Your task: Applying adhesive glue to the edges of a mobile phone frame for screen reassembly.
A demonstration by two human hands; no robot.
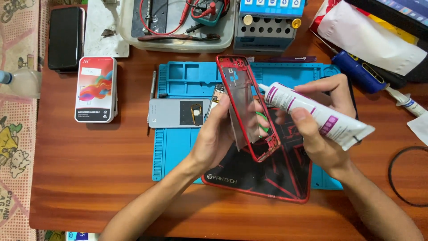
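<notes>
My left hand (219, 134) holds a red phone frame (235, 80) tilted up on its long edge above a black and red mouse pad (285, 174). My right hand (318, 129) grips a white glue tube with purple markings (312, 114). The tube's nozzle points left and touches the frame's upper right edge. A grey phone back panel (171, 114) lies flat on the blue repair mat (178, 147), just left of my left hand.
A white parts box with a colourful print (96, 89) and a black phone (65, 38) lie at the left. A tray with a multimeter and red leads (178, 22) sits at the back beside a blue tool stand (267, 27). A blue screwdriver (359, 71) and a syringe (408, 102) are at the right.
</notes>
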